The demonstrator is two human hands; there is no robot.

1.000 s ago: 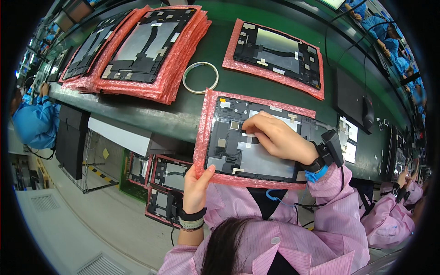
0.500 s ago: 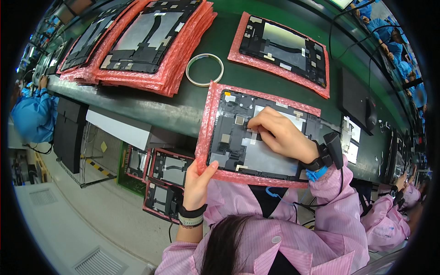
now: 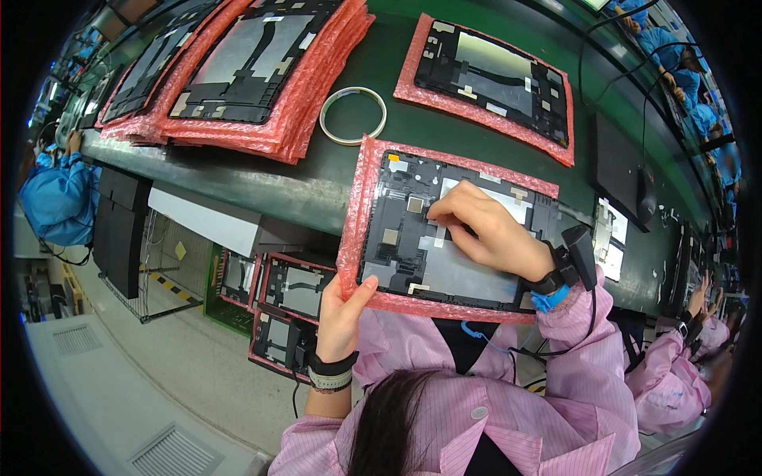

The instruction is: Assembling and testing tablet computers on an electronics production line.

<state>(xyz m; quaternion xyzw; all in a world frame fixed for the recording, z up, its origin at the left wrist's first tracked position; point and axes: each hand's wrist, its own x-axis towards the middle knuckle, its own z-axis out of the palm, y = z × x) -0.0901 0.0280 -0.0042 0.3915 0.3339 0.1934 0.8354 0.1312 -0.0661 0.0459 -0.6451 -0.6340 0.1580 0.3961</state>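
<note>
In front of me a black and silver tablet panel (image 3: 468, 266) lies on a pink bubble-wrap sleeve (image 3: 355, 208), tilted at the table's near edge. My left hand (image 3: 343, 316) grips the lower left corner of the sleeve, its thumb on top and the other fingers underneath. Over the middle of the panel is my right hand (image 3: 484, 230), closed, with its bent fingertips pressed to the surface beside a small square chip. Whatever those fingertips may pinch is hidden.
Stacked bubble-wrapped panels (image 3: 262, 59) stand at the far left, beside a tape roll (image 3: 353, 116). Another panel (image 3: 496, 75) lies at the back right, near a black mouse (image 3: 646, 195) and a white card-like piece (image 3: 609, 238). Below left, a green crate (image 3: 230, 305) holds more panels.
Both hands keep almost the same place on the panel and sleeve. The view has shifted very slightly.
</note>
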